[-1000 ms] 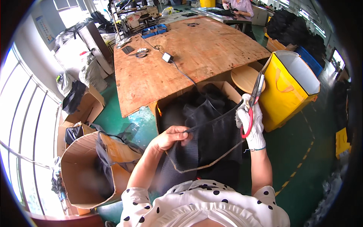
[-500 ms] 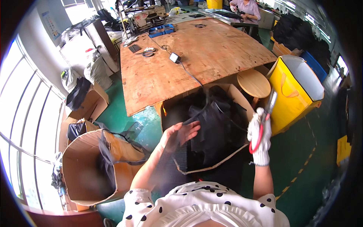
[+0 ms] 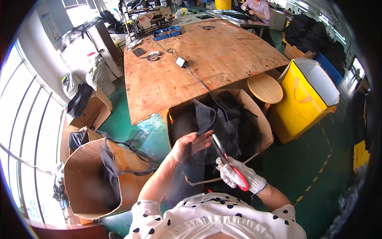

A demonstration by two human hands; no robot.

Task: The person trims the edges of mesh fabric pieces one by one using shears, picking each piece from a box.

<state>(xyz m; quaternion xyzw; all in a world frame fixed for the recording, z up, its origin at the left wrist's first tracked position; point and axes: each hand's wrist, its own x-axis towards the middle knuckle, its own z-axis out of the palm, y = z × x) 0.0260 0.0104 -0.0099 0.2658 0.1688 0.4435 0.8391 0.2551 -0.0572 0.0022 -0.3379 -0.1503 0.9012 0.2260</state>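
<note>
Between the thumb and fingers of my bare left hand [image 3: 186, 146] a piece of black mesh fabric [image 3: 188, 177] is pinched. One end stands up above the hand, while the rest hangs toward my lap. My right hand [image 3: 234, 172], in a white knitted glove, grips scissors [image 3: 218, 145] with red handles. Their blades point up and left, with the tips close to my left fingertips. Whether the blades touch the mesh I cannot tell. Beneath both hands is a cardboard box [image 3: 267, 140] filled with black fabric [image 3: 248, 119].
A wooden table [image 3: 163, 87] spans the far side, bearing a cable with a white-faced adapter [image 3: 181, 61]. At right are a round wooden stool [image 3: 266, 88] and a yellow bag [image 3: 292, 107]. Another open carton [image 3: 85, 159] stands at left. A person [image 3: 258, 10] works far back.
My right hand has swung left with the scissors, bringing the blades from beside the yellow bag to my left fingers. The mesh's upper end now stands higher above my left hand.
</note>
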